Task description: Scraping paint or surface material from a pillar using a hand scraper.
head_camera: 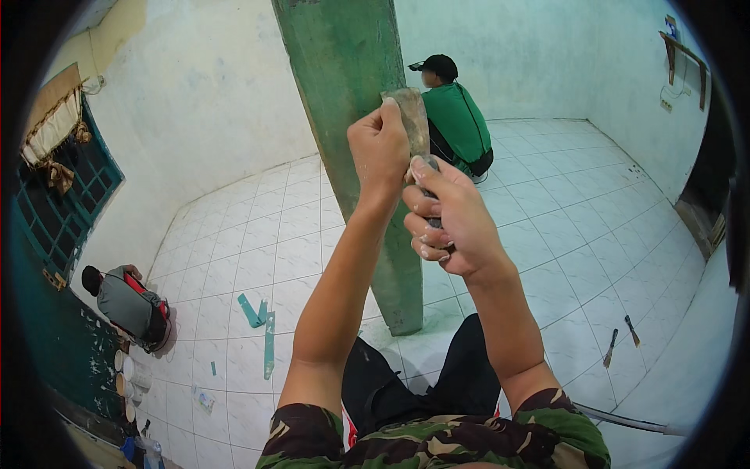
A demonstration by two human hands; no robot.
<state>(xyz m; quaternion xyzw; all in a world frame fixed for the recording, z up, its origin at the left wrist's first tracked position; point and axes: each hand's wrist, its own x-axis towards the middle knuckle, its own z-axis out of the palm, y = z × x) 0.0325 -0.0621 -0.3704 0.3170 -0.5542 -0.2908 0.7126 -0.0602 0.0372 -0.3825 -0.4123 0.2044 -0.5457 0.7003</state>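
In front of a green-painted pillar [345, 53], my right hand [460, 211] is wrapped around the dark handle of a putty knife [415, 120]. Its wide, stained blade points up, away from me. My left hand [381, 152] is curled at the blade's left side, with the thumb pressed on the blade; its other fingers are partly hidden. White residue marks the fingers of both hands. The blade overlaps the pillar's right edge in view, and I cannot tell whether it touches the pillar.
A person in green [460, 123] crouches behind the pillar; another in grey [132, 308] crouches at far left, above several buckets [136, 370]. Teal strips [269, 346] lie on the tiled floor [246, 258]. Two more putty knives [610, 347] lie at right. A barred window [64, 199] is at left.
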